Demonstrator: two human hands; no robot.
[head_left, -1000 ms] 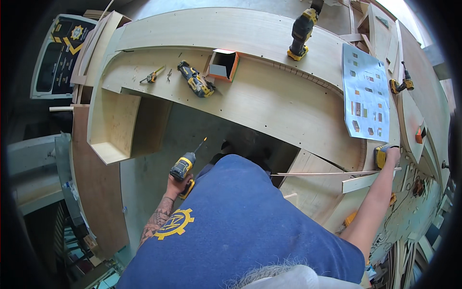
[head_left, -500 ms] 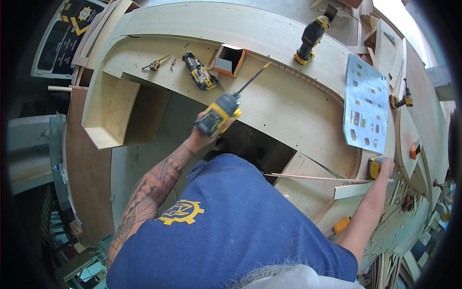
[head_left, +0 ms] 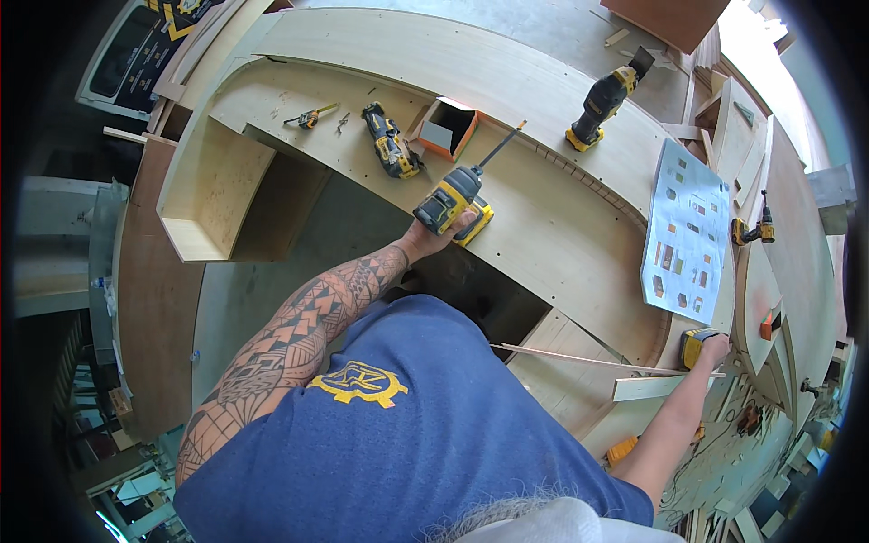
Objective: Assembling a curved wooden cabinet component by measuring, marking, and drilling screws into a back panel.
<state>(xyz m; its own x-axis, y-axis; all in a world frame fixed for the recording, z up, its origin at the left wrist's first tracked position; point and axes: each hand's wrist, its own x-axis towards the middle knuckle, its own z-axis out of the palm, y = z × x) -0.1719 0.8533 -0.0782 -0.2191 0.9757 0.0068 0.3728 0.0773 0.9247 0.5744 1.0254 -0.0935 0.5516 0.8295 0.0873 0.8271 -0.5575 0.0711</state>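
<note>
My left hand (head_left: 429, 239) is wrapped round the grip of a yellow-and-black impact driver (head_left: 447, 201), held over the near edge of a curved plywood bench (head_left: 543, 217). A long bit (head_left: 503, 145) points up and to the right from its nose. Out at the far right, my right hand (head_left: 716, 349) is closed on a boxy yellow-and-grey tool (head_left: 695, 346); my fingers hide part of it, and I cannot make out its kind. Beyond the driver stands an open orange box (head_left: 460, 143). Left of that box lies a yellow-and-black power tool (head_left: 391, 145).
A cordless tool (head_left: 601, 104) stands upright on the bench's raised far rim. A printed sheet (head_left: 688, 231) lies at the right, with a drill (head_left: 756, 226) beyond it. A thin wood strip (head_left: 588, 360) stretches toward my right hand. Open compartments (head_left: 204, 204) sit at the left.
My left hand has moved the impact driver forward, closer to the orange box. My right hand stays on the yellow-and-grey tool. The whole view has shifted slightly.
</note>
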